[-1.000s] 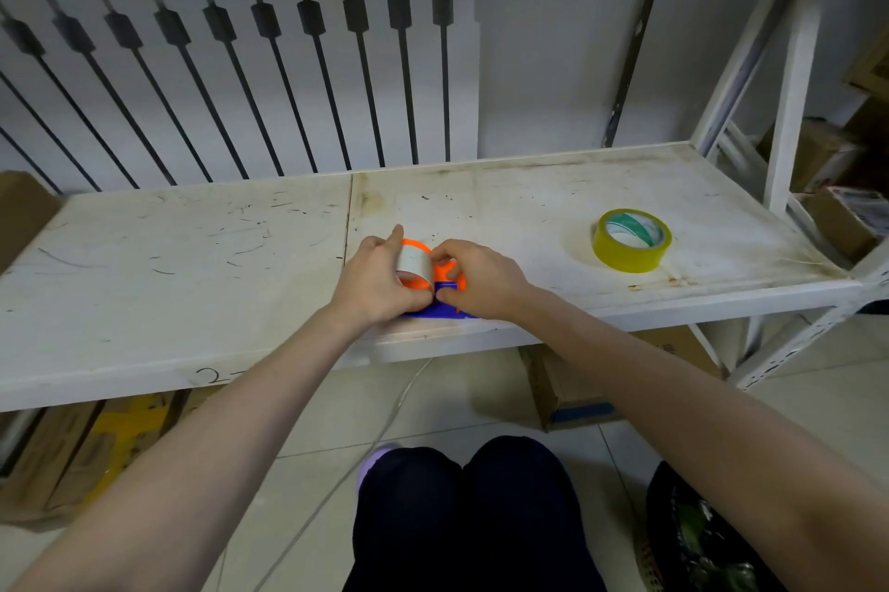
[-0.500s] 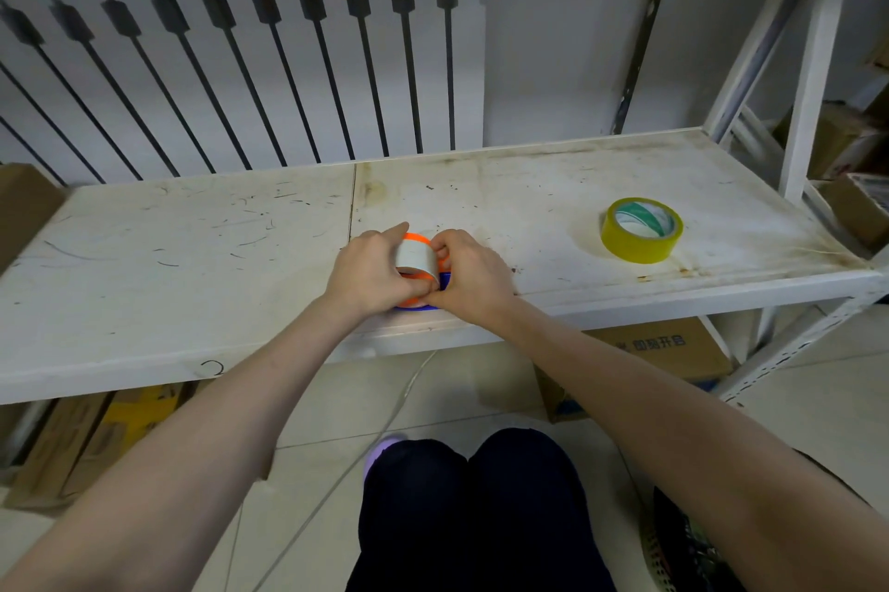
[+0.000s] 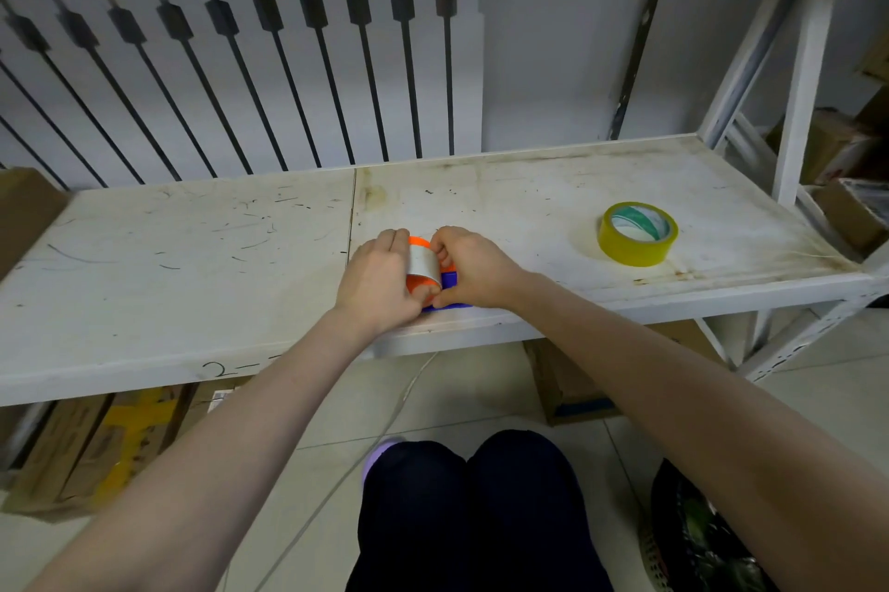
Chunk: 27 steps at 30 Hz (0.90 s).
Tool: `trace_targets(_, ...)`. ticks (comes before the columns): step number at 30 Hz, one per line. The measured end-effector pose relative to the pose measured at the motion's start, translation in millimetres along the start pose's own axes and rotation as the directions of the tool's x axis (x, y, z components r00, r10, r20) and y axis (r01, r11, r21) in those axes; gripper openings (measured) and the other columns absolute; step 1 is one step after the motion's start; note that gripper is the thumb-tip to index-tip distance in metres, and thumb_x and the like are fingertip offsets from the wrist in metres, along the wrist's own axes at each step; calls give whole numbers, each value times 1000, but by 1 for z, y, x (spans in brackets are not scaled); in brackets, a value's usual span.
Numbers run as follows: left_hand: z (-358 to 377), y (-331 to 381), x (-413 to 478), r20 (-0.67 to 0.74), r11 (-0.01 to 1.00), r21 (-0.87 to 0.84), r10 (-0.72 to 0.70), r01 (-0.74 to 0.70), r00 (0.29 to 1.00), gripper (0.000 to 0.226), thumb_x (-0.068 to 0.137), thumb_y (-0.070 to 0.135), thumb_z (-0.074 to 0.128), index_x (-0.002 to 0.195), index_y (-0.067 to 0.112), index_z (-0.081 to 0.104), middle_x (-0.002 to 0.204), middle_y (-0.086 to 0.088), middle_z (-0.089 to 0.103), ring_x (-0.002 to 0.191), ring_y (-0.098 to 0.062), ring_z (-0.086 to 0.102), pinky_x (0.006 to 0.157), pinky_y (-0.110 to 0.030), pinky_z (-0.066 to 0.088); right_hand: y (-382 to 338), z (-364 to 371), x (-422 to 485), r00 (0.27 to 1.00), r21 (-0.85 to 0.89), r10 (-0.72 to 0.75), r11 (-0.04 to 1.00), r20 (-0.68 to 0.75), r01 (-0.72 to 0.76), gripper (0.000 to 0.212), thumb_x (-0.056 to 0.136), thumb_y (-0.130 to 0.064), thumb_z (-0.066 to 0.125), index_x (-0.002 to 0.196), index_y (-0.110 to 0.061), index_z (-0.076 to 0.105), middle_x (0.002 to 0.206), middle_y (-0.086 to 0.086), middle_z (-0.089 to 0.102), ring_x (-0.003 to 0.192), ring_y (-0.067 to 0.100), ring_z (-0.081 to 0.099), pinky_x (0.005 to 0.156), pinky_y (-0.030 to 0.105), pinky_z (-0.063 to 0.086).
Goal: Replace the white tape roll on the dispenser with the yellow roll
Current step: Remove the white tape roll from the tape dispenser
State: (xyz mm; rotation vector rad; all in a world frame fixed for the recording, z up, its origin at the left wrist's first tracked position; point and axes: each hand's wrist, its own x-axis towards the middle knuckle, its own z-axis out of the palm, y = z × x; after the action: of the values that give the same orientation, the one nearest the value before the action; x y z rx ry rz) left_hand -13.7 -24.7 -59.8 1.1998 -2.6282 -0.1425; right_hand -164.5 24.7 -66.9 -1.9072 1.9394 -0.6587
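The white tape roll (image 3: 424,261) sits upright on an orange and blue dispenser (image 3: 450,281) near the front edge of the white shelf (image 3: 192,264). My left hand (image 3: 377,281) grips the roll from its left side, thumb under it. My right hand (image 3: 474,269) holds the dispenser from the right and hides most of it. The yellow tape roll (image 3: 637,240) lies flat on the shelf, well to the right of both hands, untouched.
A barred white railing (image 3: 240,62) stands behind the shelf. A shelf upright (image 3: 798,76) rises at the right. Cardboard boxes (image 3: 96,442) lie under the shelf and at the far right. My knees (image 3: 471,495) are below the front edge.
Both hands stay clamped on the white roll and dispenser. The roll has tipped slightly, showing more of its white face. The camera shifted a little.
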Motion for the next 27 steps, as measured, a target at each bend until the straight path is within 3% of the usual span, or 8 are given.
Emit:
trace_targets(6,0,-8,-1,-11,995,104,-4,6,1000,68,75,56,60,119,6,47,115,-13,60,102,-33,58,90,-39,39,-7,1,2,999,-73,-29,997,-24,27,67,54,-36,87,107,-12,53,104,4,61,88,19,59,77,36,52)
trace_targets(9,-1,-13,-4,-28,996,52,-67,69,997,63,75,60,59,108,7,54,104,-14,65,95,-33,60,83,-39,42,-9,4,2,996,-93,-73,993,-51,68,59,61,-33,80,109,-12,54,104,5,62,89,20,61,79,40,53)
trace_targets(12,-1,-16,-4,12,986,-136,-100,101,995,70,74,57,63,122,8,52,112,-15,62,104,-32,58,84,-37,45,-8,0,1,996,-28,-92,995,-15,91,55,68,-24,76,115,-9,54,111,8,59,90,13,56,82,32,52)
trace_targets(14,-2,-18,-2,63,976,-205,-63,74,996,83,76,52,66,140,6,38,130,-17,53,121,-32,50,96,-36,41,-6,-9,0,994,30,-84,996,71,82,55,70,-18,75,119,-8,52,116,9,57,95,15,57,83,27,51)
trace_targets(17,-7,-16,0,136,974,-226,5,26,991,94,78,45,67,148,5,20,143,-17,41,132,-30,40,105,-32,34,-1,-15,-4,993,71,-49,997,105,42,47,76,-17,71,119,-9,55,118,10,62,104,19,62,91,34,54)
trace_targets(22,-16,-16,5,260,976,-219,77,-19,963,96,81,42,65,150,3,9,144,-16,36,134,-26,35,101,-23,30,4,-10,-11,999,134,-21,991,24,18,42,76,-25,73,113,-10,62,106,7,70,96,15,66,88,34,56)
trace_targets(27,-14,-13,4,205,986,-166,68,-34,976,96,76,43,67,148,5,17,135,-16,46,127,-26,42,95,-25,34,-2,-8,-16,998,53,-50,997,-50,52,44,69,-32,76,106,-10,65,97,4,71,89,13,66,83,32,56)
